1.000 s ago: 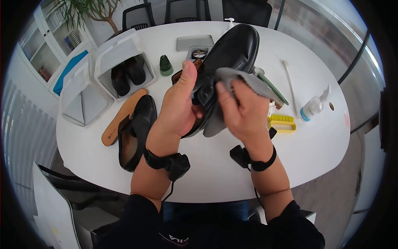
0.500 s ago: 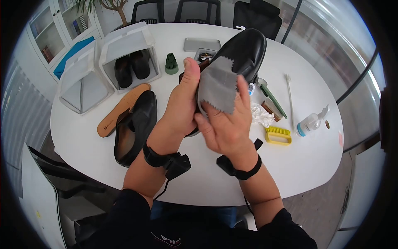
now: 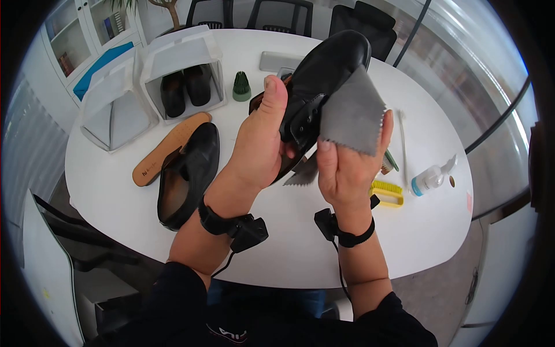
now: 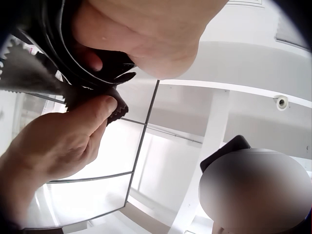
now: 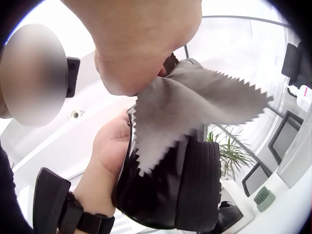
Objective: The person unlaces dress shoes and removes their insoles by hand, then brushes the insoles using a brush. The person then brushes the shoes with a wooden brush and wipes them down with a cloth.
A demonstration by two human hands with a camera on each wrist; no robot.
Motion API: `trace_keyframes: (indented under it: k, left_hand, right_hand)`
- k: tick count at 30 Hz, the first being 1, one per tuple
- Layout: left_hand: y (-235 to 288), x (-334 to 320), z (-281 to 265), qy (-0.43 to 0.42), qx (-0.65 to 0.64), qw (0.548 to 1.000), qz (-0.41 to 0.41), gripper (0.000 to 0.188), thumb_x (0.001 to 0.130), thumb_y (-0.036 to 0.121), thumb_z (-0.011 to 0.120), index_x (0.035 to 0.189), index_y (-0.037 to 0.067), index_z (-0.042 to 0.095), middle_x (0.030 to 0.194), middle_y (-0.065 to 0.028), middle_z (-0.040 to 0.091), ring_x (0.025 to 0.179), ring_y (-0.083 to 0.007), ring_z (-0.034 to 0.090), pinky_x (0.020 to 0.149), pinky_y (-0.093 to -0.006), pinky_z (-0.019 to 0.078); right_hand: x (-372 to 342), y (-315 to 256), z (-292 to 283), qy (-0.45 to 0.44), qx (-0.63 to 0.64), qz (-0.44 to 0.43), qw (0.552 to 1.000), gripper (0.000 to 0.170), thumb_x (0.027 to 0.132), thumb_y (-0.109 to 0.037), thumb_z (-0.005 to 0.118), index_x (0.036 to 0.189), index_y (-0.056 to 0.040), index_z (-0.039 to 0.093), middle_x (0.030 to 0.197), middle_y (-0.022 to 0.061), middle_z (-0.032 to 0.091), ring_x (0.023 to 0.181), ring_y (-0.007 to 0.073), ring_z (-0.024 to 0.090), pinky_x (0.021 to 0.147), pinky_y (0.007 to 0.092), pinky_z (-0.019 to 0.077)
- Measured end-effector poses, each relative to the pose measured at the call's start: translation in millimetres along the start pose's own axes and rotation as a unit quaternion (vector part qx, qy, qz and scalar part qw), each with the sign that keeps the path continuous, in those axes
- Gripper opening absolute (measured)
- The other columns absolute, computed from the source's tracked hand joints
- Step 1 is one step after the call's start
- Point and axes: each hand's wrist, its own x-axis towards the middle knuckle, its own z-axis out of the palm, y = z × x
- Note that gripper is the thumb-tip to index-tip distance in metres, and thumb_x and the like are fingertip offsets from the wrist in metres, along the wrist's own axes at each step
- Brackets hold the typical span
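Note:
A black leather shoe [image 3: 335, 55] is held up above the table, toe pointing away. My left hand [image 3: 254, 144] grips it by its opening, thumb raised along the side and fingertips inside. In my right hand [image 3: 350, 176] is a grey cloth [image 3: 354, 113] with zigzag edges, draped against the shoe's right side. The left wrist view shows the right thumb [image 4: 105, 105] pinching the cloth close to the shoe's edge. In the right wrist view the cloth [image 5: 170, 109] hangs over the shiny black heel [image 5: 151, 195]. The other black shoe [image 3: 199, 168] lies on the table, left of my left forearm.
A tan insole [image 3: 173, 147] lies beside that shoe. White boxes stand at the back left, one holding dark shoes [image 3: 198, 87]. A green brush [image 3: 241, 87] stands mid-table. On the right are a yellow brush [image 3: 387, 194], a pump bottle [image 3: 429, 179] and a long white-handled brush [image 3: 403, 139].
The cloth, spread across the shoe's upper half a second ago, has shifted right with my right hand and uncovered the strap. My left hand keeps its grip on the shoe.

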Motion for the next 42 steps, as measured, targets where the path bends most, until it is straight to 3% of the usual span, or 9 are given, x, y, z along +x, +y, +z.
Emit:
trace_keyframes:
  k: [4,8,14,16,19,22,28,33,42]
  left_hand:
    - [-2,1,-11,-0.032,0.094,0.995,-0.003,0.065,0.108,0.067,0.040,0.127,0.011,0.067,0.107,0.0022,0.075,0.082,-0.0057,0.067,0.055,-0.0216,0.0427]
    - [-1,-2,2,0.040,0.113,0.993,-0.008,0.065,0.104,0.069,0.049,0.110,0.008,0.071,0.080,0.0037,0.065,0.064,-0.0031,0.054,0.051,-0.0204,0.0405]
    - [-7,3,1,0.062,0.169,0.983,-0.018,0.064,0.104,0.067,0.051,0.102,0.006,0.070,0.075,0.0032,0.061,0.062,-0.0047,0.053,0.052,-0.0217,0.0427]
    - [-9,5,-6,0.059,0.165,0.983,-0.047,0.055,0.106,0.060,0.054,0.128,0.011,0.065,0.101,0.0041,0.070,0.078,-0.0040,0.062,0.054,-0.0210,0.0409]
    - [-9,5,-9,0.042,0.147,0.987,-0.038,0.054,0.106,0.060,0.055,0.128,0.011,0.065,0.101,0.0035,0.071,0.079,-0.0034,0.062,0.053,-0.0201,0.0411]
    - [-3,4,-8,0.052,0.100,0.991,-0.070,0.053,0.106,0.059,0.055,0.127,0.010,0.065,0.102,0.0035,0.071,0.077,-0.0034,0.062,0.053,-0.0195,0.0415]
    - [-3,3,-4,0.057,0.105,0.991,-0.058,0.066,0.103,0.067,0.053,0.103,0.004,0.071,0.082,-0.0001,0.066,0.064,-0.0071,0.057,0.050,-0.0227,0.0429]
    - [0,5,-6,0.063,0.078,0.993,-0.057,0.066,0.103,0.068,0.053,0.110,0.004,0.069,0.085,-0.0002,0.067,0.065,-0.0069,0.058,0.049,-0.0223,0.0422]
    - [-8,8,-4,0.028,-0.060,0.996,-0.058,0.059,0.108,0.062,0.046,0.123,0.009,0.066,0.107,0.0005,0.072,0.084,-0.0063,0.067,0.050,-0.0234,0.0441]
  right_hand:
    - [7,-14,-9,0.043,-0.048,0.066,0.996,0.017,0.090,-0.019,0.071,0.096,-0.0047,0.078,0.112,0.0153,0.073,0.114,0.0409,0.064,0.111,0.0602,0.0379]
    - [8,-10,-20,0.002,0.175,0.247,0.953,0.015,0.100,-0.016,0.070,0.100,-0.0022,0.076,0.096,0.0099,0.075,0.082,0.0252,0.069,0.075,0.0295,0.0491]
    - [14,-1,-21,0.094,0.572,0.499,0.644,0.021,0.099,-0.018,0.075,0.106,0.0013,0.072,0.092,-0.0010,0.070,0.080,0.0065,0.061,0.074,0.0215,0.0474]
    - [7,2,-17,0.090,0.563,0.491,0.658,0.023,0.095,-0.017,0.080,0.106,0.0013,0.070,0.091,-0.0004,0.071,0.081,0.0065,0.061,0.074,0.0219,0.0491]
    - [1,-13,-10,0.057,0.367,0.379,0.847,0.026,0.089,-0.016,0.086,0.103,0.0002,0.072,0.091,0.0027,0.073,0.082,0.0101,0.067,0.074,0.0264,0.0531]
    - [2,-10,4,0.074,0.187,0.058,0.978,0.021,0.088,-0.006,0.080,0.108,-0.0014,0.077,0.100,0.0138,0.076,0.089,0.0273,0.074,0.077,0.0354,0.0573]
    - [-7,1,10,0.034,0.178,0.157,0.971,0.030,0.085,0.002,0.071,0.114,-0.0046,0.078,0.108,0.0147,0.076,0.085,0.0342,0.075,0.073,0.0392,0.0598]
    - [-4,-17,17,0.033,0.229,-0.002,0.973,0.030,0.092,-0.002,0.067,0.121,-0.0014,0.075,0.094,0.0161,0.075,0.081,0.0287,0.074,0.073,0.0336,0.0558]
    - [-2,-30,5,-0.008,0.276,0.063,0.959,0.035,0.084,0.000,0.067,0.118,0.0008,0.074,0.102,0.0196,0.074,0.075,0.0324,0.070,0.064,0.0365,0.0555]
